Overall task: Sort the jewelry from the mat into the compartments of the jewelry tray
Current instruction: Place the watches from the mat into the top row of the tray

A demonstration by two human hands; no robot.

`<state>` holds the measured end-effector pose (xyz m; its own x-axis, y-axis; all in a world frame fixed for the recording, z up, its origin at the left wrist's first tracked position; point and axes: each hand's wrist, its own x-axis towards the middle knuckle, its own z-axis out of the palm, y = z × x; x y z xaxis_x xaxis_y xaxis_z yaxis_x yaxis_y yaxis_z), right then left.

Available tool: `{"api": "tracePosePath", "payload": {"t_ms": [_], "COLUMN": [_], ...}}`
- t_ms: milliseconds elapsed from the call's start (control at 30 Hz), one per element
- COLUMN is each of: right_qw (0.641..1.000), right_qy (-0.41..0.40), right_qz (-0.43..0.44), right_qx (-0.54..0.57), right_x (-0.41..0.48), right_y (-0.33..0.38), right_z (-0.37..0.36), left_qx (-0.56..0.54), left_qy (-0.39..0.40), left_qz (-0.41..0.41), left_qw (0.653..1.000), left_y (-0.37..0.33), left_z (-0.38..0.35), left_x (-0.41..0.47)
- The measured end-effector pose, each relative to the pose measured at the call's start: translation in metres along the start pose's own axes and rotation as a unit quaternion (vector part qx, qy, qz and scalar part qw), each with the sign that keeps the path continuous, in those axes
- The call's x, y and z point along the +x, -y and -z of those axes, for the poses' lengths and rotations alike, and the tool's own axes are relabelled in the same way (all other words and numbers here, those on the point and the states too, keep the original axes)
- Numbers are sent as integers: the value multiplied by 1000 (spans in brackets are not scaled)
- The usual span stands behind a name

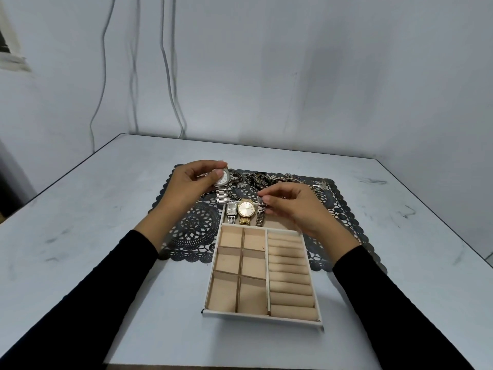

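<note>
**Left hand** (186,182): raised just beyond the tray's (262,317) far-left corner, black-sleeved forearm reaching forward. Its fingers (202,166) are curled round the case of a round silver watch (222,182). The dial faces back toward the person and the band hangs down toward the tray, long axis near upright.

**Right hand** (296,206): over the tray's far compartment, thumb and forefinger pinching the far end of a narrow silver watch (260,216). Its band runs far to near within that compartment.

**Same compartment:** square silver watch (231,210) and gold watch (246,209), side by side left of the narrow one, dials up, bands running far to near.

**Black lace mat** (197,225): under the tray's far end, on the tabletop (106,209).

**Jewelry pile** (256,178): on the mat, beyond the tray.
</note>
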<state>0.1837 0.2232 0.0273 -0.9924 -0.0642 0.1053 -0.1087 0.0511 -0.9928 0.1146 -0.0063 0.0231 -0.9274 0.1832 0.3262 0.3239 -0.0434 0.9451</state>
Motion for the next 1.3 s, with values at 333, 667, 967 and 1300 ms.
{"api": "tracePosePath", "payload": {"t_ms": [333, 667, 967, 1300], "right_qw": [999, 991, 990, 972], "right_qy": [-23, -50, -50, -77], "right_qz": [-41, -15, -10, 14], "right_qx": [-3, -122, -128, -222], "right_x": [3, 6, 5, 7], "right_y": [-7, -7, -5, -8], "right_z": [-4, -10, -8, -8], "left_qx": [-18, 5, 8, 3], "left_qy": [2, 9, 12, 15], "left_qz": [6, 7, 10, 17], "left_qw": [1000, 1000, 1000, 1000], "left_y": [-1, -1, -1, -1], "left_z": [-5, -8, -8, -9], "left_x": [-1, -3, -4, -4]}}
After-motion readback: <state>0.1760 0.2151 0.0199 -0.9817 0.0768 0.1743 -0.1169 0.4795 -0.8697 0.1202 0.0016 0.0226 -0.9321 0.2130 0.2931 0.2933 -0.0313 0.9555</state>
